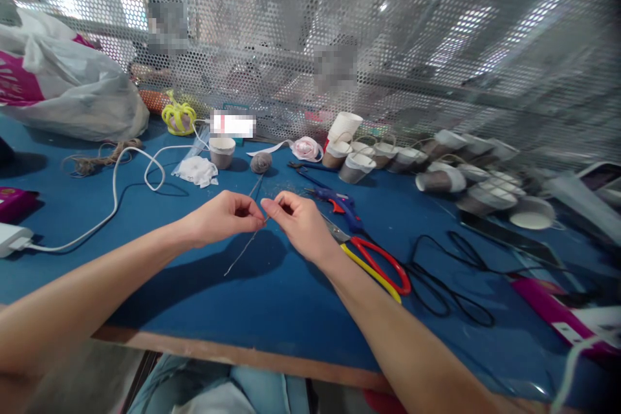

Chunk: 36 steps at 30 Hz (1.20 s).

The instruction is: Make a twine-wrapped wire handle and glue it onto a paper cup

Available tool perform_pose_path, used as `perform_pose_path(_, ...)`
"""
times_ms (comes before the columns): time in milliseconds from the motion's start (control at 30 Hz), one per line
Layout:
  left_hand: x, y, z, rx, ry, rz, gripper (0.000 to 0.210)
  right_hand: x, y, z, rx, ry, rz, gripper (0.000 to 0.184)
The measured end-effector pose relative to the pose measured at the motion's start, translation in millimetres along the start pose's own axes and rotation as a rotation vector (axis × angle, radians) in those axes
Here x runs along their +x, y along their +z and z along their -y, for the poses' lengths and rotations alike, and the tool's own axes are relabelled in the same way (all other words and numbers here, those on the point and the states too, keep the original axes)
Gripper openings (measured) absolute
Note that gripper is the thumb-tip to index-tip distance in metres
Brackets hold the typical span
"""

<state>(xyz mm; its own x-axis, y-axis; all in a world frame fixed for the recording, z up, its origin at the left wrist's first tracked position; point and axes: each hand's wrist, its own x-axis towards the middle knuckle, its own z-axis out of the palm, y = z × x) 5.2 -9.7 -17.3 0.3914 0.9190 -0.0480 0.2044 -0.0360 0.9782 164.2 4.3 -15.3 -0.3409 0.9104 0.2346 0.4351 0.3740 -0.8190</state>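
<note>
My left hand [231, 213] and my right hand [301, 220] meet fingertip to fingertip above the blue table. Both are closed in a pinch on a thin grey yarn [239, 254], whose loose tail hangs toward the front left. Something small and brownish shows between the fingertips, too little of it to name. Behind the hands a small ball of grey yarn [261, 163] rests on the table, with a strand running from it toward my fingers. Scissors [383, 262] with red and yellow handles lie beside my right wrist, their blades partly hidden.
A blue glue gun [342, 202] and pliers [317, 171] lie behind the scissors. Several small handled buckets [356, 168] stand at the back right. One grey-white cup [222, 154] is back left, near a white cable [115, 194]. A plastic bag [82, 87] sits far left.
</note>
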Motion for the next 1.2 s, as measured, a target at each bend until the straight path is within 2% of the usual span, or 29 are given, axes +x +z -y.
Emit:
perform_pose_path(100, 0, 0.2, 0, -0.070, -0.044, 0.032, 0.013, 0, 0, -2, 0.066, 0.035, 0.012, 0.035)
perform_pose_path(267, 0, 0.0, -1, -0.250, -0.117, 0.083, 0.016, 1, -1, -8, 0.434, 0.122, 0.159, 0.036)
perform_pose_path(333, 0, 0.8, -2, -0.306, -0.140, 0.089, 0.018, 2, 0, -10, 0.496, 0.126, 0.175, 0.034)
perform_pose_path(500, 0, 3.7, -4, -0.301, -0.155, 0.042, 0.018, 1, 2, -11, 0.448, 0.142, 0.113, 0.035)
perform_pose_path(733, 1, 6.5, 0, -0.065, -0.045, -0.070, 0.016, 0, 5, -8, 0.220, 0.102, -0.034, 0.035)
perform_pose_path(900, 2, 8.8, 4, 0.071, 0.016, -0.116, 0.013, -2, 8, -3, 0.092, 0.064, -0.092, 0.036)
perform_pose_path(1033, 1, 8.9, 3, 0.022, 0.023, -0.083, 0.014, -2, 10, -5, 0.217, 0.094, -0.085, 0.038)
perform_pose_path(1133, 0, 7.3, -1, -0.102, -0.047, -0.030, 0.018, -1, 10, -9, 0.435, 0.122, 0.037, 0.034)
perform_pose_path(1200, 0, 5.9, -3, -0.166, -0.088, 0.000, 0.021, 0, 8, -10, 0.501, 0.118, 0.107, 0.032)
